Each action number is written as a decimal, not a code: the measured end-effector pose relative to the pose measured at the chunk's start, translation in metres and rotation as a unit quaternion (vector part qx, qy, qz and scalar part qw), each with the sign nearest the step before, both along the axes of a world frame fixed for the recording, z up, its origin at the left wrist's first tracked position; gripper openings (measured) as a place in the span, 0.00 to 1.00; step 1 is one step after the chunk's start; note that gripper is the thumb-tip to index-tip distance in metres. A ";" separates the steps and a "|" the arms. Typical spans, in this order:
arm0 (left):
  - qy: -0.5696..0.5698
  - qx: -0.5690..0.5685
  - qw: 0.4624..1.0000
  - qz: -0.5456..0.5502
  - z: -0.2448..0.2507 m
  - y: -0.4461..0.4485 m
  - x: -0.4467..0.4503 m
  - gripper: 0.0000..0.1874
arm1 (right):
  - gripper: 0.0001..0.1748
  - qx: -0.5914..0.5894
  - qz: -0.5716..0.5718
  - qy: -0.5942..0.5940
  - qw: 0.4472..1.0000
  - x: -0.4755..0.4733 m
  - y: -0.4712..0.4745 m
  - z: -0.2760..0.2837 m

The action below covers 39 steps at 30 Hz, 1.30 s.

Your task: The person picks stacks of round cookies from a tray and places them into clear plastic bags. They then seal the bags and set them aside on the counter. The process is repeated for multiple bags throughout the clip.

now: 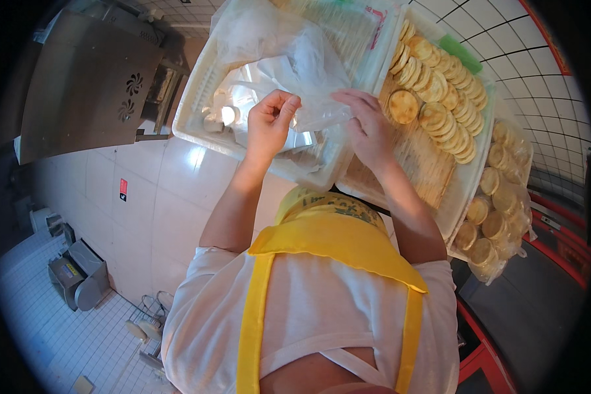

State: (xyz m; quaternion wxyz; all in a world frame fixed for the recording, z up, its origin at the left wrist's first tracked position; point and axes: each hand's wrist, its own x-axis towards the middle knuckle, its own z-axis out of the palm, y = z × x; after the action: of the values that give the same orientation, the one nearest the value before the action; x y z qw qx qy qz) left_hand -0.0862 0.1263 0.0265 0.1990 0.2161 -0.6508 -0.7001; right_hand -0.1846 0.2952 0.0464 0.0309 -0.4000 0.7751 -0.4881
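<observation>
A clear plastic bag (320, 106) spans the gap between my two hands, above a white plastic crate (182, 115). My left hand (271, 123) pinches its near left edge between thumb and curled fingers. At the bag's right side is my right hand (369, 128), its fingers stretched over the film and the thumb lower; the exact grip is partly hidden. Beneath the bag, shiny silvery packaging (261, 74) lies in the crate. Small white roll-like items (229, 115) sit by its left wall. More crumpled clear film (248, 32) is heaped towards the back.
On the right, a second crate (460, 219) holds overlapping rows of round flatbreads (445, 130), with one flatbread (404, 107) apart. Bagged round breads (492, 202) lie beyond it. A metal cabinet (88, 83) stands at left. Tiled floor (143, 207) shows below.
</observation>
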 end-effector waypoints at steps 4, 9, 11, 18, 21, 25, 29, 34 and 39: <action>0.079 -0.284 0.954 0.056 -0.005 -0.014 0.001 0.06 | 0.22 -0.038 -0.059 0.000 0.998 0.001 0.011 0.005; -0.018 -0.040 0.999 0.023 0.020 -0.019 0.009 0.07 | 0.15 0.023 0.099 -0.167 0.981 0.022 0.004 0.026; 0.033 0.066 0.997 0.001 0.011 -0.027 0.014 0.07 | 0.18 0.051 0.126 -0.176 0.975 0.031 -0.009 0.017; 0.059 0.354 0.932 -0.047 0.014 -0.011 0.017 0.03 | 0.31 -0.049 0.153 -0.337 0.928 0.037 -0.032 -0.012; 0.122 0.384 0.912 -0.081 0.003 -0.005 0.015 0.04 | 0.27 -0.072 0.140 -0.362 0.919 0.037 -0.035 -0.002; 0.111 0.395 0.910 -0.068 0.004 0.009 0.009 0.07 | 0.17 -0.046 0.057 -0.272 0.960 0.037 -0.034 0.004; 0.111 0.370 0.920 -0.068 0.004 0.017 0.003 0.08 | 0.09 -0.090 -0.001 -0.236 0.968 0.036 -0.032 0.010; 0.129 0.350 0.926 -0.061 -0.004 0.015 -0.002 0.09 | 0.06 -0.123 -0.018 -0.277 0.953 0.029 -0.028 -0.004; 0.093 0.432 0.897 0.010 0.021 0.021 -0.012 0.09 | 0.06 -0.237 -0.077 -0.524 0.814 0.016 -0.024 -0.003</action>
State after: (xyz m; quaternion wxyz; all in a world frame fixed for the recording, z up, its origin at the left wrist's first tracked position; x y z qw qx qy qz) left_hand -0.0986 0.1477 0.0478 0.1522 0.2210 -0.2612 -0.9272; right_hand -0.1687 0.2713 0.0438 0.2993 -0.0177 0.5299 -0.7933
